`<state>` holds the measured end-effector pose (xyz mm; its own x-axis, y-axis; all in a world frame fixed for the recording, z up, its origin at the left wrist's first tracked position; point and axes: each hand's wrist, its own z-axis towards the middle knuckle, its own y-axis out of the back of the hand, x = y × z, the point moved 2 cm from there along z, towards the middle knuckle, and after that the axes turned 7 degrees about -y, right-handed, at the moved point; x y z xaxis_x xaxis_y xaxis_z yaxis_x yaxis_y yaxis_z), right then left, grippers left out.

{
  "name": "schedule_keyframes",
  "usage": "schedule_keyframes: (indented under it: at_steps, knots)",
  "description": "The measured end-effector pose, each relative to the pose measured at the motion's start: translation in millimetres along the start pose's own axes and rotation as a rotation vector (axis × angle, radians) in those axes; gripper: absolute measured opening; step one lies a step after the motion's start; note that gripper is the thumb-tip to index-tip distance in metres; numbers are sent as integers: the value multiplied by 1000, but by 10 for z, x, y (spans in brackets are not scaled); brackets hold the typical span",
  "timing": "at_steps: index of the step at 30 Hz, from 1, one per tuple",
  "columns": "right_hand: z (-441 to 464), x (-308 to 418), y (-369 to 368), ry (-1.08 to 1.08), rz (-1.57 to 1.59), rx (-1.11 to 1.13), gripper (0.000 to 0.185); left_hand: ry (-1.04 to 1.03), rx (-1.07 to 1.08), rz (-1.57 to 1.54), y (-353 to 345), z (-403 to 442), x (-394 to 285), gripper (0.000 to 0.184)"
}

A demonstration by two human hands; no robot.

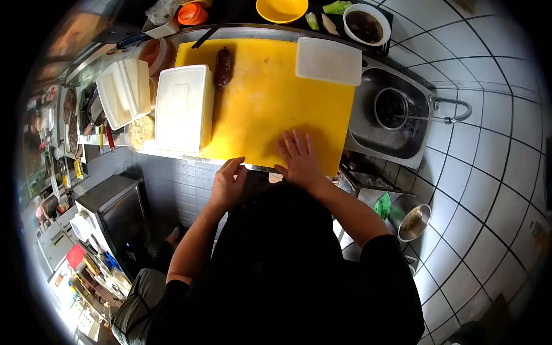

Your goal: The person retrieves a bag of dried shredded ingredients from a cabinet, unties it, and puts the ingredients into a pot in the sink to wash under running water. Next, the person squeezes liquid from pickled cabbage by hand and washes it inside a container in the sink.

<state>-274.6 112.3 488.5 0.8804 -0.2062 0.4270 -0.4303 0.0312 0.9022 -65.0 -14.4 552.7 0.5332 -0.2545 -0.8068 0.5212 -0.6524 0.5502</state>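
The person at the counter has the right hand (302,161) palm down over the near right part of a big yellow cutting board (276,109), its fingers spread wide with nothing gripped; whether the palm presses on the surface I can't tell. The left hand (228,183) is at the board's near edge, fingers loosely bent and parted, with nothing visible in its grasp; I can't make out whether its fingertips touch the edge. The board lies flat on the counter straight in front of the person. On its left part stands a white lidded box (181,109), and just beside that, toward the far side, lies a dark, shiny oblong item (223,68). A translucent plastic lid (328,61) rests at the far right corner. Right of the board is a steel sink (365,109), where a thin stream runs from the faucet (460,112) toward a round pot (376,109) with dark contents. Beyond the board are a yellow bowl (282,8) and a white bowl (347,20) of dark liquid.
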Motion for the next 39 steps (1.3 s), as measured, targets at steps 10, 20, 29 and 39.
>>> schedule_keyframes:
  at_steps: [10, 20, 29, 39]
  knots:
    - [-126, -2016, 751, -699, -345, -297, 74, 0, -46, -21, -18, -92, 28, 26]
    - [-421, -4717, 1058, -938, 2132, -1068, 19, 20, -32, 25, -245, -67, -156, 25]
    - [-462, -4622, 1230, -728, 2321, -856, 14, 7, 21, 63, -379, 54, -376, 25]
    - [-379, -4721, 1090, -1161, 2109, -851, 23, -24, 24, 84, -439, 69, -390, 25]
